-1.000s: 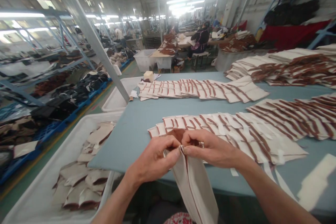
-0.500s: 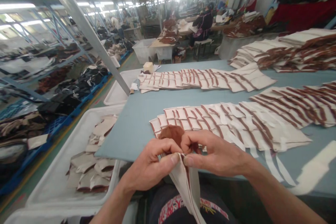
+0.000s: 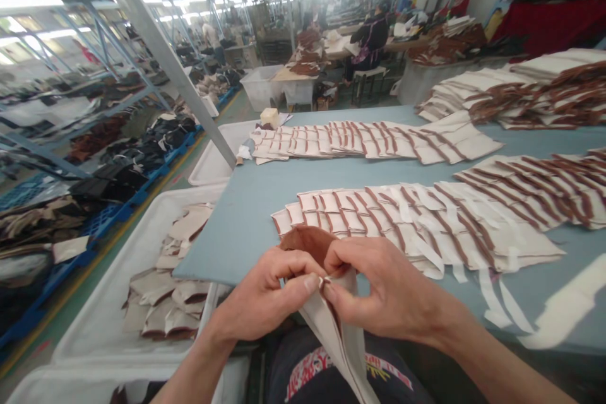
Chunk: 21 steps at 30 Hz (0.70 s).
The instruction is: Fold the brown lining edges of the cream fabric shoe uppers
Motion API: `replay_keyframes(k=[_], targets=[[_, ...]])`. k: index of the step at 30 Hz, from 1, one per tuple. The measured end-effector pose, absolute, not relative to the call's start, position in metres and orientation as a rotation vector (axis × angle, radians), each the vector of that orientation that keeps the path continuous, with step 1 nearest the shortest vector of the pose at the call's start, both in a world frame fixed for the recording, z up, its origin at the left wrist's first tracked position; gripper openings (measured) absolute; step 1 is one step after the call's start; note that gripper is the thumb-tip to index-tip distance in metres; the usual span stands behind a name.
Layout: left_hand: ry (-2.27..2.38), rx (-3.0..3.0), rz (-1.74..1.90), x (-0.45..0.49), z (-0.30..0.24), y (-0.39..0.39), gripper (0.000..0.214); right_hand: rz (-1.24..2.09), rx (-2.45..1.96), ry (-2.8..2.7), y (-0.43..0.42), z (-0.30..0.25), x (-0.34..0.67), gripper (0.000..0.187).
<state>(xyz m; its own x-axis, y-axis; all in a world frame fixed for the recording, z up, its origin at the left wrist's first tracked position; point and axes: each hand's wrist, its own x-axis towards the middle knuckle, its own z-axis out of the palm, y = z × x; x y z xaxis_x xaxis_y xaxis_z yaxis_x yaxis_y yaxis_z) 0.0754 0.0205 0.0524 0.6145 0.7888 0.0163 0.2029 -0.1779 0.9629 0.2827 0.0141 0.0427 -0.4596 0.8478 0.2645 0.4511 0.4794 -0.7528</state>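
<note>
A cream fabric piece [image 3: 326, 322] with a brown inner side hangs from both hands in front of my lap. My left hand [image 3: 274, 290] is closed, pinching its top edge between thumb and fingers. My right hand [image 3: 374, 284] is closed on the same edge, just beside the left thumb. The brown lining [image 3: 310, 241] curves up behind my fingers. Just past my hands, a row of overlapping cream pieces with brown edges [image 3: 350, 211] lies on the blue-green table [image 3: 227, 221]. White strips [image 3: 490, 297] lie across that row and the table's near edge.
More overlapping pieces [image 3: 331, 139] lie farther back, and a thick stack [image 3: 534, 88] is at the back right. To the left stands a white bin [image 3: 89, 328] holding cream pieces. A metal post [image 3: 189, 88] rises by the table's left corner. A person [image 3: 372, 38] sits in the background.
My right thumb has moved slightly left and down along the edge, and the right hand has turned a little. Both hands keep hold of the fabric piece. The view has shifted slightly.
</note>
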Motion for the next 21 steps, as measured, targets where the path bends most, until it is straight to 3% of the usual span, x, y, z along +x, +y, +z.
replay_keyframes(k=[4,7,12,21], targets=[[0.749,1.661,0.597,0.071,0.049,0.025,0.049,0.773,-1.09,-2.14,0.013,0.042,0.283,0.01],[0.739,1.686,0.561,0.07,0.052,0.027,0.053,0.931,-1.052,-2.145,0.015,0.043,0.287,0.011],[0.727,1.83,0.502,0.071,0.063,0.026,0.03,1.243,-0.93,-2.104,0.015,0.042,0.297,0.008],[1.019,2.26,0.369,0.078,0.081,0.017,0.017,0.871,-0.991,-2.135,0.01,0.038,0.283,0.011]])
